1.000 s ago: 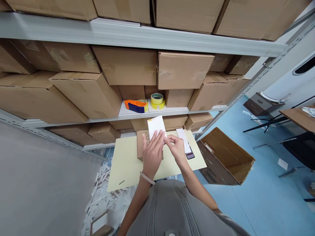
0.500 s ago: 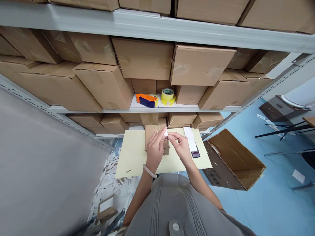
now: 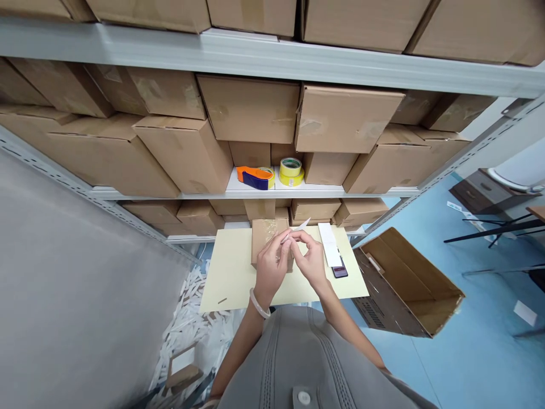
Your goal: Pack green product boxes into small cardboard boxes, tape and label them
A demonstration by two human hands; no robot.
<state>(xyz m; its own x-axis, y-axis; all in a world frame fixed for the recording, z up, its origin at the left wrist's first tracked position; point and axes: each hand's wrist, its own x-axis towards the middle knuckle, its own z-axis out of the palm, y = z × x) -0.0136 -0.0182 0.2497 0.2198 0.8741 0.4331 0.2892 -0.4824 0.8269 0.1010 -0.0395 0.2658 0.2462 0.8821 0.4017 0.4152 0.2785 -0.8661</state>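
Observation:
My left hand [image 3: 270, 266] and my right hand [image 3: 310, 260] meet above a small brown cardboard box [image 3: 266, 234] that lies on a pale yellow board [image 3: 232, 272]. Both hands pinch a thin white sheet [image 3: 298, 228], seen almost edge-on, which sticks out up and to the right from my fingertips. A bracelet sits on my left wrist. To the right of my right hand a stack of white labels [image 3: 329, 250] lies on the board, with a dark phone [image 3: 339, 270] at its near end.
Metal shelving full of cardboard boxes stands ahead. An orange-blue tape dispenser [image 3: 254, 176] and yellow tape rolls [image 3: 291, 171] sit on the shelf. An open cardboard box [image 3: 406, 284] lies on the blue floor at right. White paper strips [image 3: 185, 329] litter the floor at left.
The white sheet, held flat and facing me a second ago, is now turned nearly edge-on between my fingers. My view has shifted slightly, and both hands stay over the small box.

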